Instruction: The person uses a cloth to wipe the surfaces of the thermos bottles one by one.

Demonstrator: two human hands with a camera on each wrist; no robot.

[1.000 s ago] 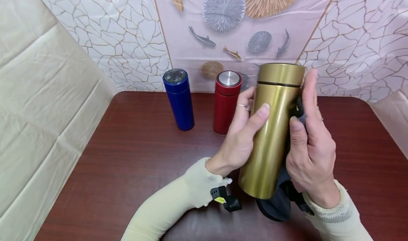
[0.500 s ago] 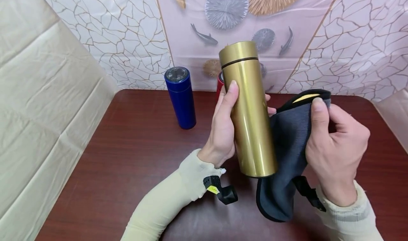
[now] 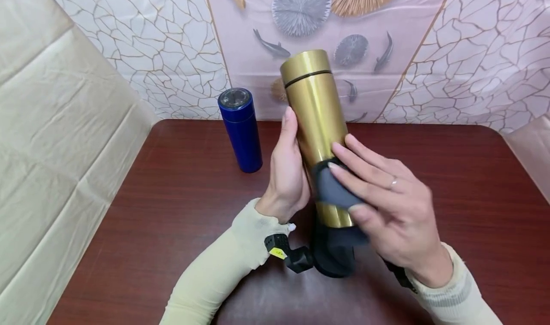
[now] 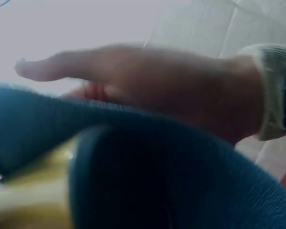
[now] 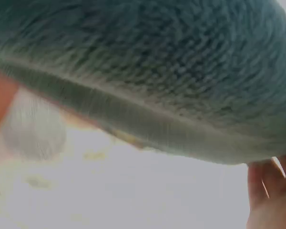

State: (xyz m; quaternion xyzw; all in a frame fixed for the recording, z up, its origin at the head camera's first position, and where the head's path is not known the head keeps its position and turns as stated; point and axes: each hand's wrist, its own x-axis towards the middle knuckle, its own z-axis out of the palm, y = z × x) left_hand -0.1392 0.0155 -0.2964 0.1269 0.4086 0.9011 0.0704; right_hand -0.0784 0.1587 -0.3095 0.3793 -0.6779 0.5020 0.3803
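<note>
A gold thermos flask [image 3: 315,108] is held tilted above the table by my left hand [image 3: 287,170] in the head view. The thumb lies straight along its left side, and the other fingers are hidden behind it. My right hand [image 3: 395,205] holds part of a dark grey fabric bottle sleeve [image 3: 337,189] across the flask's lower front, fingers over the cloth. More of the sleeve hangs behind and below the flask's base. In the left wrist view the blurred sleeve [image 4: 205,176] covers much of the picture, the flask [image 4: 33,191] beside it. The sleeve [image 5: 157,62] also fills the top of the right wrist view.
A blue thermos flask [image 3: 240,131] stands upright on the dark red-brown table [image 3: 180,196], left of the hands. A patterned cloth backdrop [image 3: 172,43] hangs behind the table's far edge. Each wrist wears a black camera strap.
The gold flask has moved left and tilted, and now hides the red flask. My right hand pinched the sleeve's edge and has brought it leftward over the flask's lower front.
</note>
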